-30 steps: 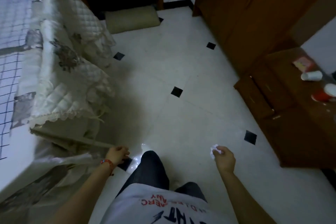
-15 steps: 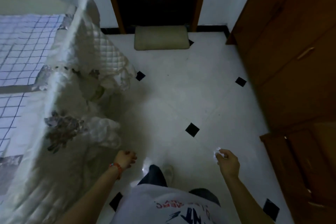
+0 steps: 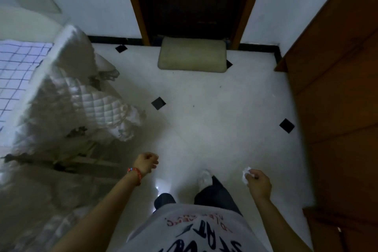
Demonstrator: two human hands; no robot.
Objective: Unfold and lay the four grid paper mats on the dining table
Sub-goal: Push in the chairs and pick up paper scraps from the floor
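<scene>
Since a second ago both hands have risen slightly. Right hand (image 3: 258,183) pinches a crumpled white scrap (image 3: 245,176); left hand (image 3: 145,162) hangs loosely curled, holding nothing, near the worktop (image 3: 61,92).

White grid paper mat (image 3: 19,73) on table cut off by left picture edge; beyond that edge its extent can't be told. Quilted white tablecloth (image 3: 90,100) beside the mat blurred, its lower folds lost in shadow. Small crumpled white scrap (image 3: 246,174) pinched in right hand (image 3: 258,184), too small to identify. Left hand (image 3: 145,162) fingers curled under, contents hidden. Brown wooden cabinet (image 3: 337,88), far right of the mat, cut by right edge. Doorway interior above beige doormat (image 3: 192,54) too dark to read.
</scene>
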